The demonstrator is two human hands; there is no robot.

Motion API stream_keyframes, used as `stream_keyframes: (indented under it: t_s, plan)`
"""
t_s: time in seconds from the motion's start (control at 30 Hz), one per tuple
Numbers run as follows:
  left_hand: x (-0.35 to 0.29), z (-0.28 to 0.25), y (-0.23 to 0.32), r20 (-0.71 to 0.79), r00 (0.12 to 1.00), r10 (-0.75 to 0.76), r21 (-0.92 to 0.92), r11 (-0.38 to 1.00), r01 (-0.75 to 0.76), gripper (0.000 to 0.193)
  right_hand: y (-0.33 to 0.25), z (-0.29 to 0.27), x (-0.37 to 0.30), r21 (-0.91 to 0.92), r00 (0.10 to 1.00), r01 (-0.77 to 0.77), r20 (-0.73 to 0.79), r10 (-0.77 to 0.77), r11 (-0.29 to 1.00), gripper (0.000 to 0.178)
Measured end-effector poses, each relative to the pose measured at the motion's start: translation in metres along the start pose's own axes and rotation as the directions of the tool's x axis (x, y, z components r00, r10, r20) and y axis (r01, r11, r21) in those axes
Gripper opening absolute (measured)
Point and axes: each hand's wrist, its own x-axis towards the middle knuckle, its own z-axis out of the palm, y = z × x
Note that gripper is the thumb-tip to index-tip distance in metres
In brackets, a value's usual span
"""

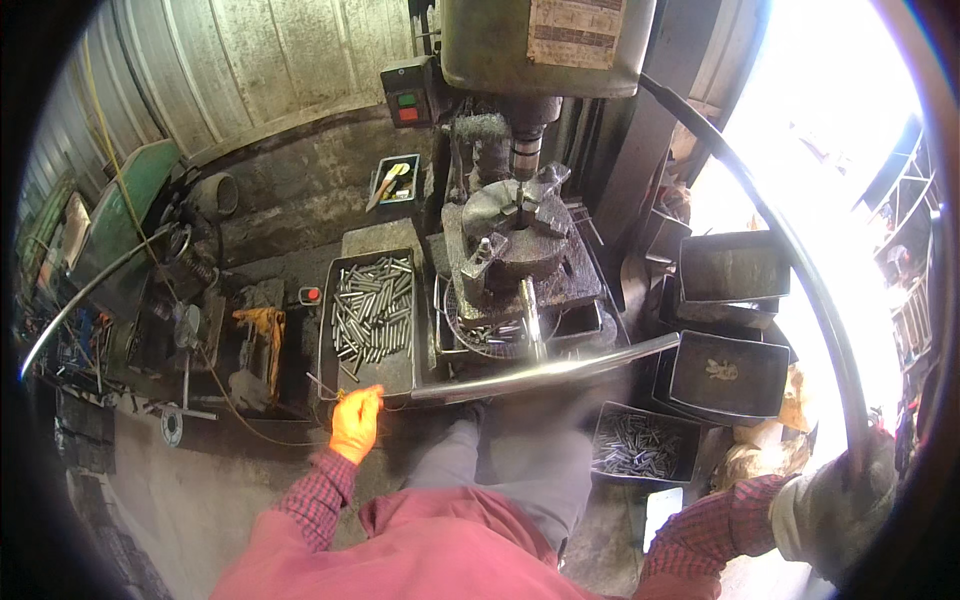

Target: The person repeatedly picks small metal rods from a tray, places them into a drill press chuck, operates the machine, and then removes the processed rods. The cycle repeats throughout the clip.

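My right hand (835, 508), in a grey glove at the far right, is closed round the lower end of a long curved lever (775, 210) running up to the drill press head (550, 50). In an orange glove, my left hand (357, 425) is held closed at the near edge of a metal tray (322, 350) of short metal pins (370, 305); whatever its fingers hold is too small to make out. Beneath the drill chuck (526, 150), the bit reaches down to a round jaw chuck (520, 235) on the press table. A shiny bar (550, 372) crosses in front of it.
A bin of metal pieces (645, 445) stands by my right leg, with stacked dark bins (730, 375) behind it. A switch box (408, 95) with green and red buttons hangs at the back. Left are a green machine (125, 210) and an orange cloth (265, 335).
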Motion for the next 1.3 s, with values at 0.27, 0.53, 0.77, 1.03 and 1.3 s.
stream_keyframes:
  t_s: [0.27, 0.53, 0.77, 1.03, 1.3]
  plan:
    - [-0.141, -0.018, -0.143, -0.009, 0.86, -0.511, 0.162, 0.848, 0.505, 0.049, -0.025, -0.029, -0.02, -0.21, 0.995, -0.08, 0.041, 0.091, 0.974, 0.047]
    - [-0.227, -0.042, -0.233, -0.06, 0.443, -0.894, 0.379, 0.39, 0.839, 0.069, -0.027, -0.013, -0.082, -0.146, 0.915, -0.281, 0.256, 0.311, 0.949, 0.047]
    - [-0.23, -0.034, -0.239, -0.072, 0.441, -0.895, 0.384, 0.383, 0.84, 0.073, -0.01, -0.004, -0.121, 0.098, 0.825, -0.451, 0.424, 0.373, 0.887, 0.047]
    - [-0.185, -0.018, -0.251, 0.019, 0.567, -0.823, 0.148, 0.564, 0.813, 0.061, -0.043, -0.057, -0.028, -0.249, 0.978, -0.075, 0.171, 0.12, 0.966, 0.046]
    - [-0.187, -0.019, -0.253, 0.022, 0.63, -0.776, 0.135, 0.627, 0.768, 0.062, -0.045, -0.049, -0.05, -0.029, 0.97, -0.164, 0.178, 0.167, 0.986, 0.037]
